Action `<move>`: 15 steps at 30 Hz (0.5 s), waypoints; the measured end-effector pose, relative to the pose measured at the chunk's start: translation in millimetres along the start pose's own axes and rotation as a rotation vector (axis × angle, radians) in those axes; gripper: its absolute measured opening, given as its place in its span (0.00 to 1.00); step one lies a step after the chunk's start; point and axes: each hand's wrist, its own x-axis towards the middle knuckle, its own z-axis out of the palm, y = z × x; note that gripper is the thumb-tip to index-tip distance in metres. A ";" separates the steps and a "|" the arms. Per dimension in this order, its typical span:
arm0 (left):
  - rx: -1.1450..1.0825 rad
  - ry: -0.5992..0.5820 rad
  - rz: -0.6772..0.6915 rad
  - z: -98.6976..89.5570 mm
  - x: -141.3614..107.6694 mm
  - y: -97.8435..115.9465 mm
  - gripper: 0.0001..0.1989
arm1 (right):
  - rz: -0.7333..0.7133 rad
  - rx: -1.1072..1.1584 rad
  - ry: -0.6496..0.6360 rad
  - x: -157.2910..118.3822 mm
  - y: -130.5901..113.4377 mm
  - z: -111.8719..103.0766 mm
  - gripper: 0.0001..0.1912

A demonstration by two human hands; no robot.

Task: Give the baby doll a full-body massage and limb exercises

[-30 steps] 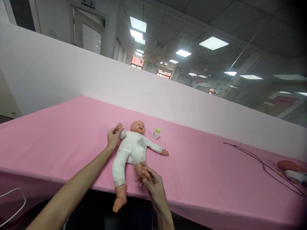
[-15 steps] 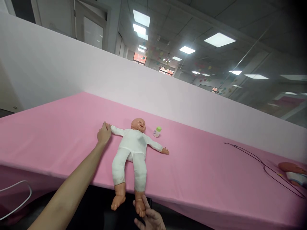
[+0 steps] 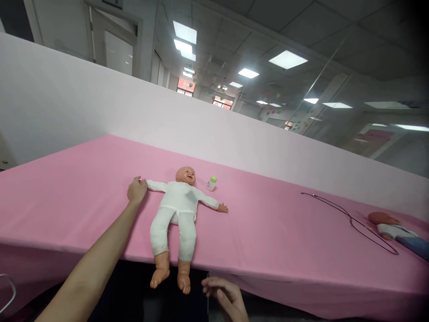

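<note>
A baby doll [image 3: 181, 196] in white clothes lies on its back with its arms spread and its bare feet past the table's front edge. My left hand [image 3: 137, 189] is closed around the doll's hand at the left, which my fingers hide. Off to the right of the doll's feet, my right hand [image 3: 225, 293] hangs in front of the table edge, touching nothing, its fingers loosely curved and apart. A small bottle [image 3: 212, 183] with a green cap stands beside the doll's head.
The table has a pink cloth [image 3: 268, 232] and a white wall [image 3: 208, 129] behind it. A thin black cord [image 3: 348, 217] lies at the right, near a second doll [image 3: 392, 230] in white and blue. A white cable [image 3: 11, 290] shows at the lower left.
My right hand has left the doll's foot and moved to the right. My left hand stays at the doll's hand. The view has shifted right, showing more of the second doll.
</note>
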 end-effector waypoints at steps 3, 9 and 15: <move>0.147 0.030 0.099 -12.0 -16.3 15.5 0.27 | -0.079 -0.241 0.084 31.7 -32.4 14.3 0.18; 0.211 -0.187 0.324 -47.3 -90.2 26.1 0.23 | -0.256 -0.474 0.094 109.8 -55.0 56.7 0.22; 0.019 -0.413 0.396 -51.9 -159.9 -8.4 0.23 | -0.133 -0.526 0.168 132.2 -28.9 83.4 0.29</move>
